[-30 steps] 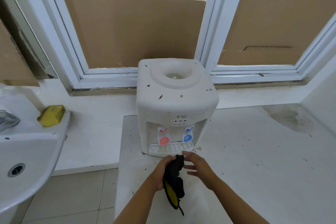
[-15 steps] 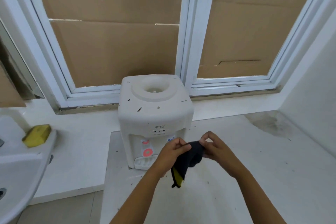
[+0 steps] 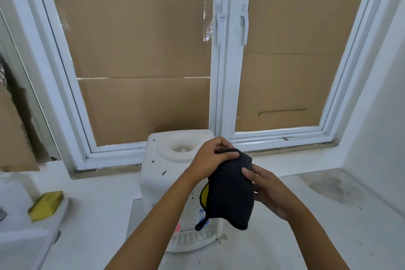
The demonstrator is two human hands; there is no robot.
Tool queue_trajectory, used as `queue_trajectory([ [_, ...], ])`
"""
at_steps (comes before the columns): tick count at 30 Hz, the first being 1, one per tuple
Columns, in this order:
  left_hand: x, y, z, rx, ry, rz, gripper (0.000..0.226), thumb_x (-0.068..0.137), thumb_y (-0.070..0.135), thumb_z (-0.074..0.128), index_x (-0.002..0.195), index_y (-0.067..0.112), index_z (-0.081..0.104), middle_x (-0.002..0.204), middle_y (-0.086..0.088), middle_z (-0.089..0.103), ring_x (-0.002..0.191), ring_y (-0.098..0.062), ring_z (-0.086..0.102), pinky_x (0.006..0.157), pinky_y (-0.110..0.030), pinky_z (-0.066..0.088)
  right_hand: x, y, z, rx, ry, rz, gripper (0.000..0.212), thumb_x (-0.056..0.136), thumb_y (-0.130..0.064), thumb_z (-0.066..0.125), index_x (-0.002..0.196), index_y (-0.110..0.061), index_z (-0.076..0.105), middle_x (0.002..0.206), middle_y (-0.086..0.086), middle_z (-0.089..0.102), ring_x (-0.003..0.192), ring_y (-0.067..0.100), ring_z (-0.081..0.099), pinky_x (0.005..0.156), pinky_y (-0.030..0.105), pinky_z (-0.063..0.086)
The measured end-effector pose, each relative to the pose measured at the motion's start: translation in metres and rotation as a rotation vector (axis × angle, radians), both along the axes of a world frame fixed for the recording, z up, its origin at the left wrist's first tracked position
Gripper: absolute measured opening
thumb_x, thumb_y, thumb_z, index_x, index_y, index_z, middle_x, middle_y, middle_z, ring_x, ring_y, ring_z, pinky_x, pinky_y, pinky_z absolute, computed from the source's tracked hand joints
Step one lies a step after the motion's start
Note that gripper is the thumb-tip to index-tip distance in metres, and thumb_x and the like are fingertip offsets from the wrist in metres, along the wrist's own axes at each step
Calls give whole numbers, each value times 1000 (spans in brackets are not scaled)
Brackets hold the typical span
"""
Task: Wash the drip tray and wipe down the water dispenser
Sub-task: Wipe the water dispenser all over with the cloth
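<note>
Two hands hold a black cloth above a grubby white water dispenser.

The left hand (image 3: 211, 155) grips the top edge of the black cloth (image 3: 230, 188) with curled fingers, while the right hand (image 3: 268, 190) cups it from the side, fingers only loosely bent against the fabric. The cloth hangs folded, a yellow lining and a small loop showing at its lower edge. Behind it the water dispenser (image 3: 157, 173) stands on the white counter (image 3: 306, 237) below the window, its top and front flecked with dark spots. The drip tray (image 3: 190, 241) sits in place at the base, slotted and pale. Likely risks: wiping with a bunched cloth would smear the specks rather than lift them, and a dangling corner could snag a tap or nudge the tray loose.
</note>
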State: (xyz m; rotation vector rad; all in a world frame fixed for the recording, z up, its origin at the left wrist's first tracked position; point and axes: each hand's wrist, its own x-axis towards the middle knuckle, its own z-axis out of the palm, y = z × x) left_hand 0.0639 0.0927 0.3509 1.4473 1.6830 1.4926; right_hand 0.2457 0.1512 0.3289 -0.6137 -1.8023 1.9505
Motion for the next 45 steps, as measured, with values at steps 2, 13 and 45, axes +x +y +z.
queue_trajectory([
  [2, -7, 9, 9, 10, -52, 36, 23, 78, 32, 77, 93, 17, 67, 95, 2, 72, 92, -11, 67, 81, -21, 53, -8, 6, 10, -104, 91, -45, 39, 94, -30, 58, 131, -17, 57, 123, 10, 68, 114, 29, 64, 102, 49, 47],
  [13, -75, 34, -19, -3, -45, 500, 14, 97, 26, 53, 106, 18, 60, 106, 3, 61, 102, -17, 57, 92, -31, 50, -63, 53, 23, 334, 3, -643, 17, 84, -30, 73, 91, -14, 68, 84, 1, 68, 80, 20, 63, 64, 25, 45],
  [45, -132, 78, -68, -554, 686, 797, 70, 97, 57, 19, 154, 20, 1, 161, -16, -5, 149, -36, -3, 118, -59, 4, -227, 141, -53, 815, -457, -79, 47, 105, -44, 20, 150, -35, 31, 160, -10, 21, 150, 15, 11, 120, 40, 8],
])
